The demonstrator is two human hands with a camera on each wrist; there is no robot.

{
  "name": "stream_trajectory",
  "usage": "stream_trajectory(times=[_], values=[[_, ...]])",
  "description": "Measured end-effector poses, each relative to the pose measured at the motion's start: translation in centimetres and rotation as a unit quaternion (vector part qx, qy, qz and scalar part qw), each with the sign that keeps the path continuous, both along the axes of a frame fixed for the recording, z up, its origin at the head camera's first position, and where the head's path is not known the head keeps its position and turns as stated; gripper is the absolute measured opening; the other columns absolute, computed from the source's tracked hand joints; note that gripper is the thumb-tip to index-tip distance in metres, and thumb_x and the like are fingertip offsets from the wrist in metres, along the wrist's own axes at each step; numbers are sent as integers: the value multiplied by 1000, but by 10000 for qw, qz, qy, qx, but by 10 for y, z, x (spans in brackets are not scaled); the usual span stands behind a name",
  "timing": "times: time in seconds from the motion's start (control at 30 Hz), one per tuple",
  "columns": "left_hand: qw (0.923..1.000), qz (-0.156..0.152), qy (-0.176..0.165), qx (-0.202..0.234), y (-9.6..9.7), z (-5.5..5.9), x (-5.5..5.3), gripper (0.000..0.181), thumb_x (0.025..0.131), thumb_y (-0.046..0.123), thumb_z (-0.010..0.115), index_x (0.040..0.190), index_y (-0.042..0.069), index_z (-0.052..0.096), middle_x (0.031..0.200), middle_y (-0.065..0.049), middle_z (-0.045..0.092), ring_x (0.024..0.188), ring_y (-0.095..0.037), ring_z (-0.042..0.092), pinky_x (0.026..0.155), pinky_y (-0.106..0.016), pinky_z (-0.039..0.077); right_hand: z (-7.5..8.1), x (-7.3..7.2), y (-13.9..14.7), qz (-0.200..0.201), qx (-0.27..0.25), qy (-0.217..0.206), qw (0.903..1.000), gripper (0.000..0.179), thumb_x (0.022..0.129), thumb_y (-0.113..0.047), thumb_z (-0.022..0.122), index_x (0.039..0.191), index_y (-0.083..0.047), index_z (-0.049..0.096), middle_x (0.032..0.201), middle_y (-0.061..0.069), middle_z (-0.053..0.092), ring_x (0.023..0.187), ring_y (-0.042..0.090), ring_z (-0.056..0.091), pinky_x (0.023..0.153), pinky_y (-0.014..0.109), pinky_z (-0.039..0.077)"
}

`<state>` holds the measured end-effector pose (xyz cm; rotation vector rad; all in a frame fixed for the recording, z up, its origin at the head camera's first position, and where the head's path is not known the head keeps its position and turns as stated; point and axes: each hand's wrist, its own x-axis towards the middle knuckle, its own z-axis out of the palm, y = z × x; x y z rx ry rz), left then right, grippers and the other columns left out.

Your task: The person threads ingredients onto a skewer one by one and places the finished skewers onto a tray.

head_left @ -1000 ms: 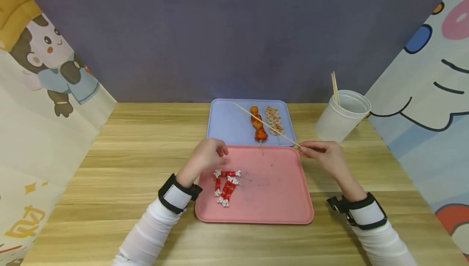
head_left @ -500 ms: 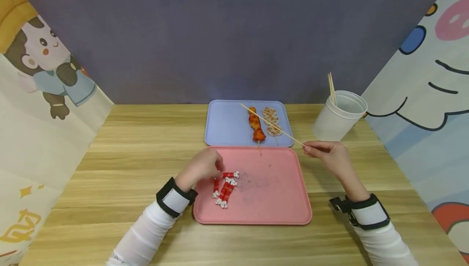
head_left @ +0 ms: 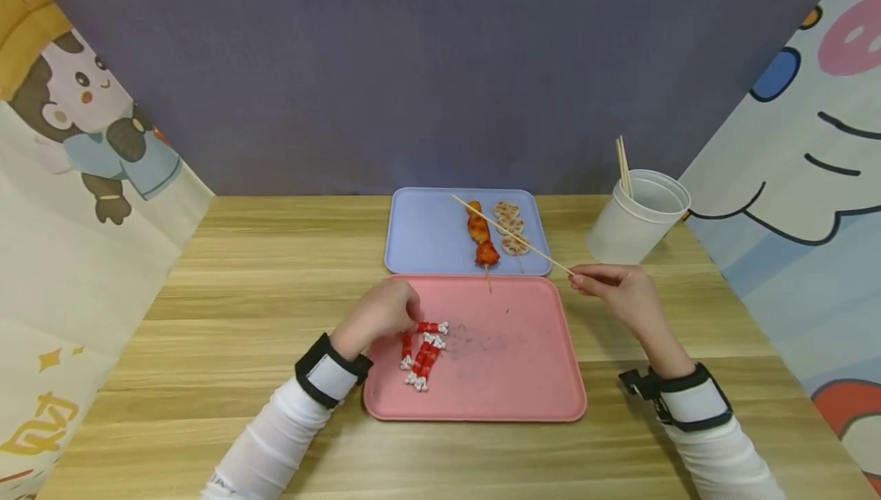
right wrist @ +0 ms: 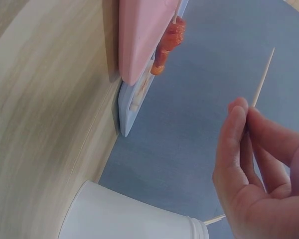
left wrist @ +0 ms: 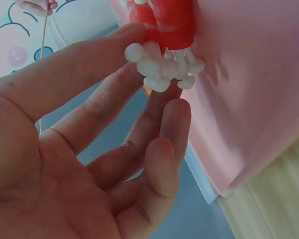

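Note:
My left hand (head_left: 380,312) pinches the left end of a red enoki mushroom roll (head_left: 433,328) between thumb and finger. In the left wrist view, white mushroom caps (left wrist: 162,72) stick out beside the fingertips. Several such rolls lie together at the left of the pink tray (head_left: 509,389); one upright roll (head_left: 407,347) sits just below the hand. My right hand (head_left: 619,292) holds a thin bamboo skewer (head_left: 537,250) by one end. Its other end points up and left, over the blue tray (head_left: 427,232). From the right wrist, the skewer (right wrist: 264,77) looks bare.
On the blue tray lie a skewer of orange-brown meat (head_left: 482,236) and a skewer of lotus root slices (head_left: 511,228). A white bucket (head_left: 629,225) with several bamboo sticks (head_left: 623,167) stands at the right rear. A grey wall (head_left: 440,72) closes the back.
My left hand has come down onto the top enoki mushroom roll and now takes hold of its end. The right hand keeps the skewer nearly in place. The view has shifted slightly.

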<state>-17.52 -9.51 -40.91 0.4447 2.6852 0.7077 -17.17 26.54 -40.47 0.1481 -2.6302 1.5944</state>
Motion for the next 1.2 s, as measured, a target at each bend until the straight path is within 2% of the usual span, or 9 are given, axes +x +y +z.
stream_trajectory(times=[0.3,0.37,0.43,0.5,0.6,0.73,0.9,1.0,1.2], values=[[9998,30,174,123,-5,10,-3,12,75,9,76,68,12,66,69,1,62,64,-15,55,55,-26,44,3,2,-4,31,50,-16,10000,28,87,-13,68,107,7,68,86,-8,74,76,-3,68,70,25,57],[9985,188,406,325,-9,15,-7,10,75,9,75,71,11,66,71,-2,63,66,-16,57,56,-26,45,6,3,-8,39,251,10,9997,29,87,-17,69,107,4,70,89,-3,74,75,-4,67,69,22,56],[9947,505,672,594,-14,19,-12,7,77,11,74,75,10,67,74,-4,65,68,-17,59,57,-27,46,10,4,-14,85,475,51,9988,29,87,-20,69,105,1,71,94,7,74,75,-3,67,69,21,56],[9869,881,984,928,-17,23,-16,4,78,11,72,78,10,67,77,-5,67,70,-17,61,59,-27,47,15,6,-19,179,625,69,9979,28,86,-22,70,104,-1,72,99,16,72,75,-2,67,68,22,56],[9711,1413,1263,1453,-19,29,-21,4,81,12,69,83,9,68,80,-8,69,70,-19,63,59,-29,49,21,8,-26,381,482,15,9981,27,86,-20,70,104,0,72,100,19,71,75,2,69,68,24,57],[9491,1827,1516,2072,-18,36,-25,7,83,12,67,88,7,69,83,-10,69,70,-20,65,61,-30,50,27,12,-31,562,234,90,9981,24,86,-15,70,104,2,72,99,22,70,74,5,70,67,26,57],[9186,2121,1918,2728,-17,43,-29,10,82,11,68,90,5,70,82,-11,70,71,-23,65,62,-28,51,32,17,-34,657,164,358,9971,21,86,-10,69,102,2,72,96,22,71,72,9,71,65,27,57],[9003,2242,2101,3082,-16,47,-31,10,83,12,68,89,4,71,79,-11,70,70,-26,66,58,-25,51,35,20,-36,682,136,345,9970,21,86,-10,69,103,2,72,95,22,71,72,9,71,64,25,57],[8774,2426,2198,3506,-14,53,-33,12,85,14,68,90,3,70,78,-12,70,68,-24,67,56,-21,51,39,23,-38,689,153,377,9968,21,85,-10,69,103,1,72,94,20,72,71,5,70,63,23,57]])
